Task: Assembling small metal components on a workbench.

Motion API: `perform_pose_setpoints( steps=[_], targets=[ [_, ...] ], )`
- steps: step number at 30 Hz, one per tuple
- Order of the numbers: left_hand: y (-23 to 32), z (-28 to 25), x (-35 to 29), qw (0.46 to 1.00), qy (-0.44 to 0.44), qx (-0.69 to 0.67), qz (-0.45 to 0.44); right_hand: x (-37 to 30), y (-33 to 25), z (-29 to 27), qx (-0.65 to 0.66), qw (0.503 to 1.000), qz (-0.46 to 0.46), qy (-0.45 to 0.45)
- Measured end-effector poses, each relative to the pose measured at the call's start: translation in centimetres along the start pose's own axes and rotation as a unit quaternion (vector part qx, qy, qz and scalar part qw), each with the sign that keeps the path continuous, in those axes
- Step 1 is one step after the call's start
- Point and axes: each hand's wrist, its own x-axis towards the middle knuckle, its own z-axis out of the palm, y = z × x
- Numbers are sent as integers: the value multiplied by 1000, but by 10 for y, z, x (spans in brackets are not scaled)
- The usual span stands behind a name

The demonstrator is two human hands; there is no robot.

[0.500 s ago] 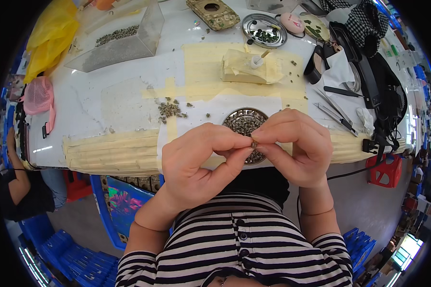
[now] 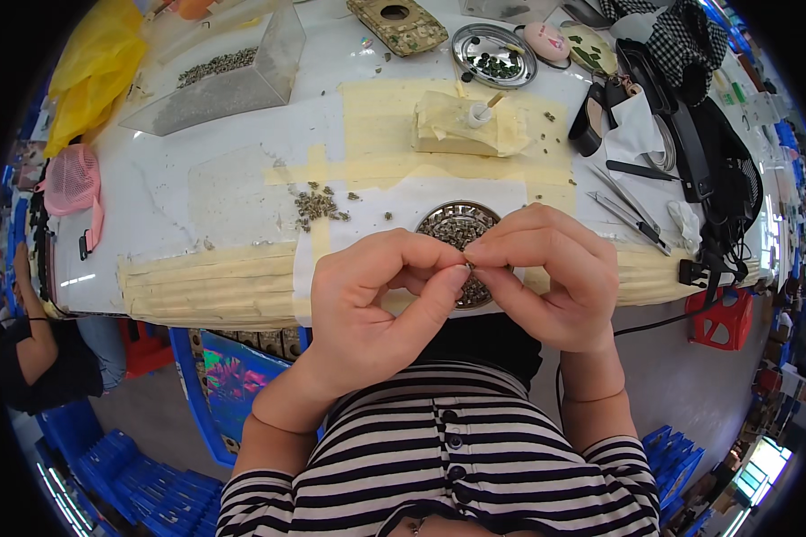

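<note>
Over a round metal dish [image 2: 457,224] full of small brownish-grey pieces, my two hands meet fingertip to fingertip. My left hand [image 2: 381,304] is pinched, thumb against forefinger. Opposite it, my right hand [image 2: 555,273] makes the same kind of pinch. Whatever lies between the fingertips is mostly covered by them and too small to name. The dish's lower right part is hidden behind the fingers. To the left of the dish, a loose heap of similar small pieces [image 2: 315,206] lies on the white sheet, with a few strays around it.
A clear bin [image 2: 215,107] of small pieces stands far left. Beyond the dish sits a taped block [image 2: 452,139] with a small white cup. Tweezers [image 2: 627,206] lie at right, near black straps. A steel plate [image 2: 457,45] of dark green bits is at the back. Another person's arm [image 2: 31,313] shows at left.
Both hands have shifted slightly left, with the pinching fingertips still together over the dish. The things on the table look unchanged.
</note>
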Motion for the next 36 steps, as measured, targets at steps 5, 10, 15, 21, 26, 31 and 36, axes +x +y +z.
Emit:
perform_pose_setpoints(
  steps=[5, 10, 15, 21, 26, 31, 36],
  targets=[
    [0, 1, -1, 999, -1, 37, 36, 0, 0, -1, 12, 1000, 7, 0],
    [-3, 1, 0, 988, 3, 116, 100, 1, -1, -3, 2, 1000, 16, -8],
    [6, 0, 5, 937, -10, 280, 207, 3, -7, -4, -2, 997, 70, -37],
    [8, -2, 3, 949, -22, 260, 179, 3, -7, -4, -2, 997, 60, -43],
    [9, -6, -2, 993, -51, 109, -2, 3, -8, -4, -11, 999, 33, -38],
    [15, -8, 2, 994, -68, 22, -81, 3, -7, -3, -44, 998, 7, -34],
    [15, -8, 2, 994, -59, -10, -87, 4, -5, -4, -38, 999, 9, -36]
  ],
)
